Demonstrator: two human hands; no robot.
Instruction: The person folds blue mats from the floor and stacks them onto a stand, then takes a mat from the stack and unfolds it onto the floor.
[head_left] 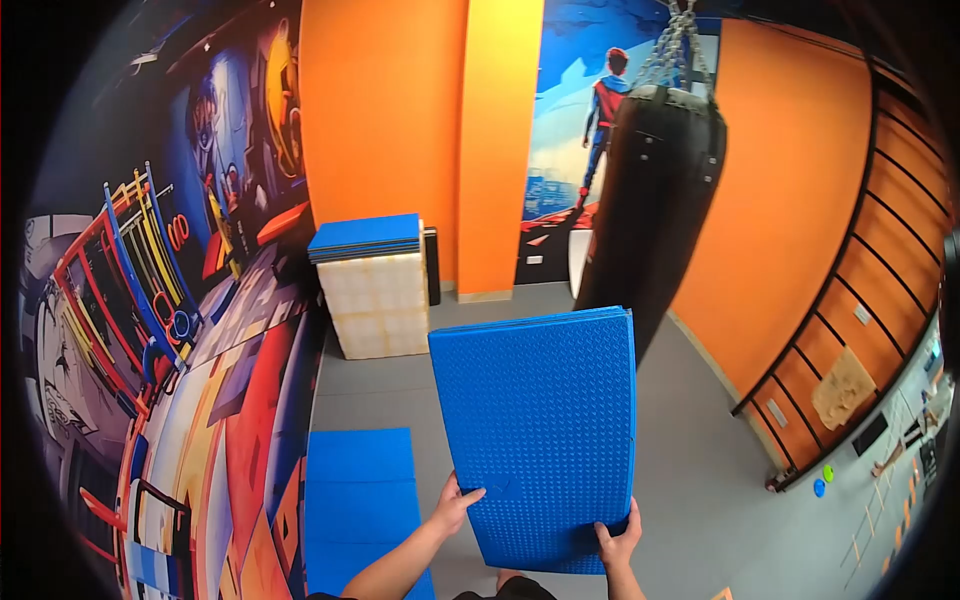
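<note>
Left hand (455, 505) fingers clamped on the lower left edge of the stack of blue foam mats (540, 430), right hand (618, 540) fingers clamped on its bottom right corner; both hands abt equally near, stack held upright in front of the body, long axis going up and away from the fingers. Outward: blue mats on the floor (358, 500) lie just left below; grey floor (690, 480) ahead is open; punching bag (655, 200) hangs close behind the stack's top right edge; mat pile on white blocks (372, 285) well apart at the orange wall (400, 120).

No legible text or labels anywhere
</note>
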